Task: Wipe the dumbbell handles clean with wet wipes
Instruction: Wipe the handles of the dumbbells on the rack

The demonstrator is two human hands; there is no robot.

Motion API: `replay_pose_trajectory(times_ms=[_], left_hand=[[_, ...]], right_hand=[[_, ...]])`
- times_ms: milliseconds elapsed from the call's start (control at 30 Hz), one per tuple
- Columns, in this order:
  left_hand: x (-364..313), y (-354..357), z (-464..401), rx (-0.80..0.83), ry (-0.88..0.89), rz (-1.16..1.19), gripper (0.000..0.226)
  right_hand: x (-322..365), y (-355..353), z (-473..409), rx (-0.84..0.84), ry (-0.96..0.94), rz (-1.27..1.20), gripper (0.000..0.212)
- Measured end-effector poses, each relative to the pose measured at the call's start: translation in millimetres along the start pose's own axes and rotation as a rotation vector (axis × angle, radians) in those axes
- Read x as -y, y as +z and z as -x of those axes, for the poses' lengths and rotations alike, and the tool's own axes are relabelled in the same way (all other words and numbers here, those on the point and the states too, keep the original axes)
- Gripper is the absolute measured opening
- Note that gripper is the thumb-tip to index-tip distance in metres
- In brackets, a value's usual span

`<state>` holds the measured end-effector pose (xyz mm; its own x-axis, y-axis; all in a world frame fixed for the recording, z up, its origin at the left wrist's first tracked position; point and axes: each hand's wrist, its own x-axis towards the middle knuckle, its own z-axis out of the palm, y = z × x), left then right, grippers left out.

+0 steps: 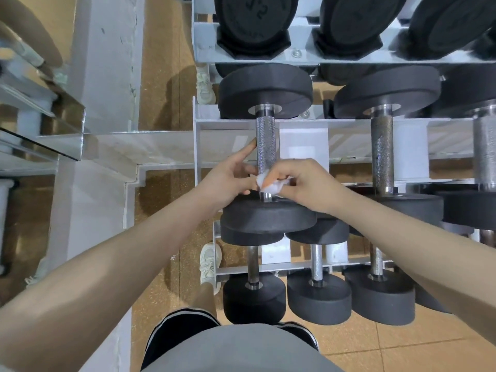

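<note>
A black dumbbell lies on the middle shelf of a grey rack, its knurled steel handle [266, 146] running away from me. A crumpled white wet wipe [271, 183] sits at the near end of that handle. My right hand [303, 186] pinches the wipe against the handle. My left hand [230, 178] is at the handle's left side, forefinger stretched up along the steel, the other fingers curled near the wipe. The near weight head [268, 216] lies just under both hands.
More dumbbells [382, 157] lie to the right on the same shelf, smaller ones [316, 294] on the lower shelf, larger ones [257, 20] above. The grey rack frame [198, 124] stands on a cork-coloured floor. A mirrored wall [40, 116] is at the left.
</note>
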<state>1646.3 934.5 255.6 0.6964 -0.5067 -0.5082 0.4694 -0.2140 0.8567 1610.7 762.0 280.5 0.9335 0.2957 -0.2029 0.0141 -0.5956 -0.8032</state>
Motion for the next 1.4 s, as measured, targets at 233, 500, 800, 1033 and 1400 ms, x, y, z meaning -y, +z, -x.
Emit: replay_pose_trajectory(times_ms=[233,500,800,1033,1400], left_hand=[[2,0,2,-0.042,-0.02,0.027,0.069],[12,-11,15,-0.1,-0.057,0.11,0.056],[17,-19,13,-0.253,-0.049,0.117,0.039],[20,-18,15,-0.254,-0.067,0.08,0.031],[2,6,-3,-0.18,0.049,0.051,0.044]], right_hand=[[8,-3,-44,-0.297,-0.3,0.46,0.027],[10,-2,-35,0.218,-0.593,0.775,0.034],[30,-11,-83,0.2,-0.34,0.926,0.028],[13,12,-46,0.236,-0.463,0.877,0.023],[-8,-13,-49,-0.485,0.583,-0.81,0.028]])
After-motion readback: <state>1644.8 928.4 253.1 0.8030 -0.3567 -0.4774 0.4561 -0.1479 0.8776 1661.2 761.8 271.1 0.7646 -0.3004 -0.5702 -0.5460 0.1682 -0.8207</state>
